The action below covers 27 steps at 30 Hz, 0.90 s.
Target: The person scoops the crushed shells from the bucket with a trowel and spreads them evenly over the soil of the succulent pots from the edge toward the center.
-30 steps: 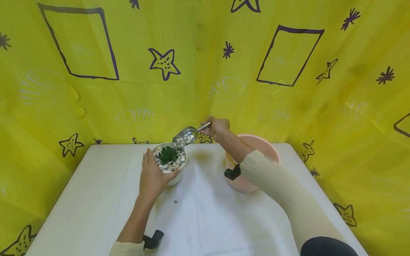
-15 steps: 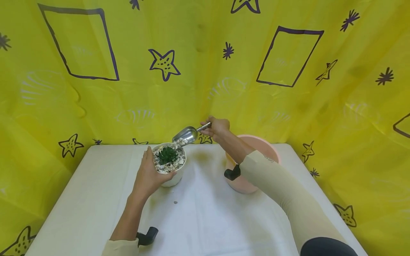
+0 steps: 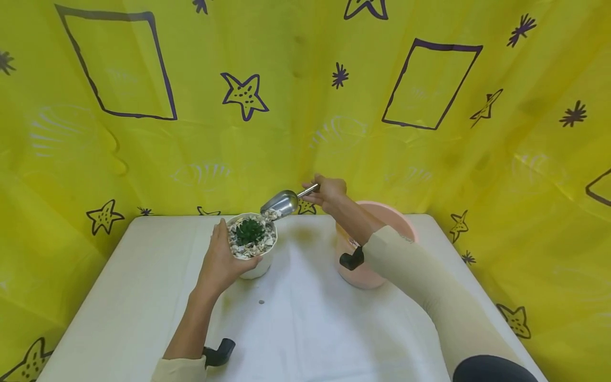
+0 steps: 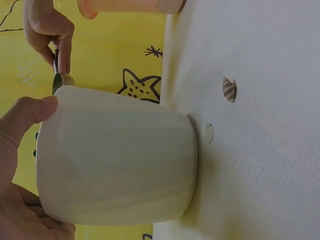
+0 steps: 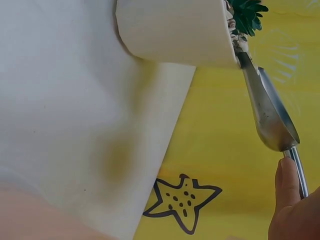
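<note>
My left hand [image 3: 223,262] grips a white plant pot [image 4: 120,155] near its rim, thumb on the near side and fingers round the left. Inside the pot a dark green succulent [image 3: 250,232] stands amid small pale pebbles or shells [image 3: 260,248]. The pot is upright on the table, its base showing in the left wrist view. With my right hand [image 3: 331,190] I hold a metal scoop [image 5: 272,115] by its thin handle. Its mouth tips down right at the pot's far right rim, with a few pale pieces [image 3: 272,214] at the lip.
A pink bucket [image 3: 365,276] stands on the white table [image 3: 305,329] at the right, partly behind my right forearm. A striped shell [image 4: 229,90] and a pale flat piece [image 4: 207,132] lie near the pot's base. A yellow patterned curtain [image 3: 296,132] hangs close behind the table.
Most of the pale pieces have slid from the scoop into the pot. The scoop and right hand have shifted slightly right. The left hand and pot moved a little left, then stayed.
</note>
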Motion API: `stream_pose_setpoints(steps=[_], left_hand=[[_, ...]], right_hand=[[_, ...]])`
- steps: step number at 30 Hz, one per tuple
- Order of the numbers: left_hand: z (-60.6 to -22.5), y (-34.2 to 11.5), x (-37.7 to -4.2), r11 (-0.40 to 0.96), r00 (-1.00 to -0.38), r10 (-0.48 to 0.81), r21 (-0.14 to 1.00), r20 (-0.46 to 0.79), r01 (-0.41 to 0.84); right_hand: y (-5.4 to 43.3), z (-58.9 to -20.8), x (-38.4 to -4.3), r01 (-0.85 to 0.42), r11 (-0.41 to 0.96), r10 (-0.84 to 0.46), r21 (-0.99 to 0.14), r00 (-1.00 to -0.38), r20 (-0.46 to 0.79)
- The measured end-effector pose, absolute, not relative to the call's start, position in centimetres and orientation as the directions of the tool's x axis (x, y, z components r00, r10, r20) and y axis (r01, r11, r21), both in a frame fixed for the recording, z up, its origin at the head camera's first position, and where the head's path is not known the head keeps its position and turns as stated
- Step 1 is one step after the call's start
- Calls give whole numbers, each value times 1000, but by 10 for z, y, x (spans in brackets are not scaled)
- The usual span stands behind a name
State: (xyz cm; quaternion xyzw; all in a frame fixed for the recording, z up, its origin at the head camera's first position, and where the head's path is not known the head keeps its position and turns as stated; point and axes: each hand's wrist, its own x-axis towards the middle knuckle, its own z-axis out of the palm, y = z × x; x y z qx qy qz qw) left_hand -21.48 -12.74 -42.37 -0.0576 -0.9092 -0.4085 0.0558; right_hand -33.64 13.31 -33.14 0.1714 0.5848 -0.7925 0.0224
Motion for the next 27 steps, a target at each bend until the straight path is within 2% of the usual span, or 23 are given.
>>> stream_pose_setpoints(steps=[11,19,27], left_hand=[[-421,-122,-212,654,-990,49,745,136,135],[-421,-101,-205,679,-981,-108,732,163,47],[-426,-88,-208,695,-955,-169,716,246,61]], right_hand=[[144,-330,-331,263,-304,157,-916,-934,-321],[143,-331,-329,273,-306,158,-912,-930,-331],[143,-331,-329,262,-304,162,-916,-933,-321]])
